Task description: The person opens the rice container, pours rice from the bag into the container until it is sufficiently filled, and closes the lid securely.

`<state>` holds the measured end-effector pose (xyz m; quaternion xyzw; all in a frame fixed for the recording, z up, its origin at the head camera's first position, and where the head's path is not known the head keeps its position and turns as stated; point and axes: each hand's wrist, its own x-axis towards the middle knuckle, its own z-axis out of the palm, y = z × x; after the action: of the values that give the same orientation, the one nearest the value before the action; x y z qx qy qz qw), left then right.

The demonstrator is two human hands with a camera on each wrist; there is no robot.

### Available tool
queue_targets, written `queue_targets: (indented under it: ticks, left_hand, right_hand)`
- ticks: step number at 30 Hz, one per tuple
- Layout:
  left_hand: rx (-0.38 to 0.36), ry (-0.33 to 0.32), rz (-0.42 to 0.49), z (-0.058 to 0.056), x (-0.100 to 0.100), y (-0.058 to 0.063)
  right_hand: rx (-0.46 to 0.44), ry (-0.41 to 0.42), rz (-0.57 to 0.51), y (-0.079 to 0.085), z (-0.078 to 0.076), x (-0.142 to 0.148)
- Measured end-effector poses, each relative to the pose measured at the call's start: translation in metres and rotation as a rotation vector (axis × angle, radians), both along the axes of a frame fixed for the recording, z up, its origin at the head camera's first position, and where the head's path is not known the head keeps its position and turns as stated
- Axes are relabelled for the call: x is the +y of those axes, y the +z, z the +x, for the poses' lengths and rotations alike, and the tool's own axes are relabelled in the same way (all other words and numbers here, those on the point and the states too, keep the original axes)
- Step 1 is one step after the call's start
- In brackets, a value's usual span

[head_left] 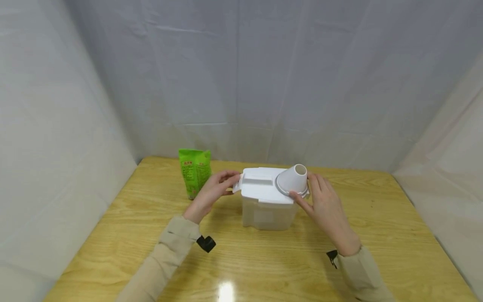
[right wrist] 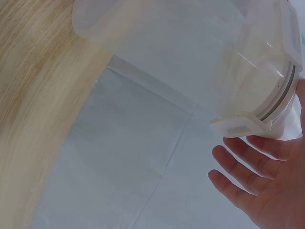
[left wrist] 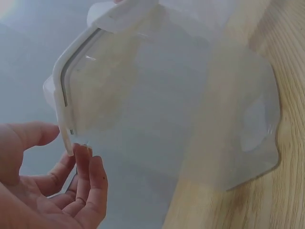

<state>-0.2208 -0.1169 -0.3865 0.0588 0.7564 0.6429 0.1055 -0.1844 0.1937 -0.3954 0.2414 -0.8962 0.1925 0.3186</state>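
A clear plastic storage container [head_left: 268,216] stands upright on the table, fitted with a white lid [head_left: 258,191]. From the lid's right end rises a white cone-shaped spout [head_left: 292,180], tilted to the right. My left hand [head_left: 215,188] pinches a white latch flap [head_left: 237,184] at the lid's left end, thumb above and fingertips below, as the left wrist view shows. At the other end, my right hand [head_left: 324,205] holds the lid around the spout's base, thumb in front and fingers behind. The right wrist view shows its fingertips touching a white side latch [right wrist: 240,125].
A bright green printed pouch [head_left: 195,172] stands behind my left hand, left of the container. Pale sheeting [head_left: 241,84] hangs along the back and both sides of the wooden table [head_left: 264,268]. A black strap piece [head_left: 206,243] sticks out from the left sleeve.
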Motion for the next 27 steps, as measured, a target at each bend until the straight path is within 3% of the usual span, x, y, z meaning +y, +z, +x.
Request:
queue_targets:
  ticks: [9, 15, 19, 27]
  left_hand:
    - [0.137, 0.043, 0.009, 0.005, -0.001, -0.002]
    - [0.251, 0.099, -0.036, 0.011, 0.002, 0.003]
    - [0.373, 0.123, -0.098, 0.014, 0.005, 0.006]
    - [0.652, 0.08, -0.176, 0.02, 0.016, 0.008]
  right_hand:
    - [0.005, 0.002, -0.001, 0.0, -0.001, -0.001]
    - [-0.006, -0.003, -0.004, 0.0, -0.001, 0.0]
    - [-0.018, -0.002, -0.006, 0.0, -0.001, 0.0]
    - [-0.013, 0.003, -0.009, 0.0, -0.001, 0.001]
